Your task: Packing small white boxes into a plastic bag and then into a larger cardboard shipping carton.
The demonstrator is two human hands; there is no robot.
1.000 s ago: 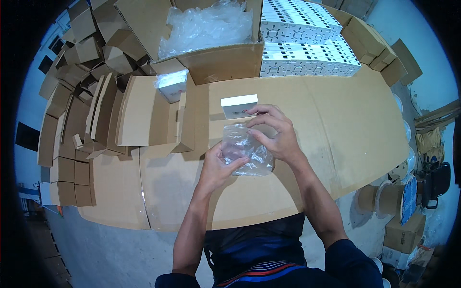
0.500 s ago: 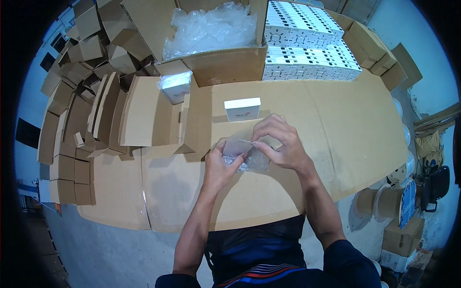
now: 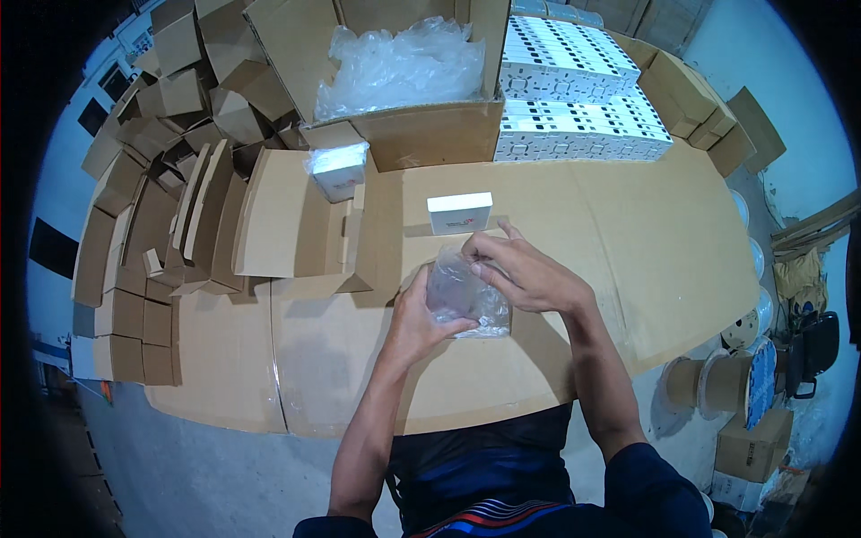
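Holding a clear plastic bag (image 3: 462, 300) between both hands, just above the cardboard-covered tabletop (image 3: 646, 242), right in front of the person's body. The left hand (image 3: 420, 321) cups the bag's left side with its fingers curled against the film, and the right hand (image 3: 525, 273) has its fingers pinched on the bag's upper edge, thumb and forefinger pressed together on the plastic.

Honestly this looks like thin, floppy film that weighs next to nothing. It's crinkled and shiny, so I'd guess it's slippery and keeps collapsing on itself. No real risk of breaking it, but it'll probably tear if yanked. Best place to grab seems to be the open edge, one pinch on each side, so the mouth stays spread.

A small white box (image 3: 460, 213) sits on the tabletop just beyond the hands, not touching them. That one looks stiff and light, easy to take by its long sides.

Further back there's a big open carton (image 3: 430, 134) stuffed with more clear bags, a stack of white boxes (image 3: 574, 99) to its right, and folded brown cartons (image 3: 179, 206) piled on the left, with one plastic-wrapped white box (image 3: 339, 170) among them.
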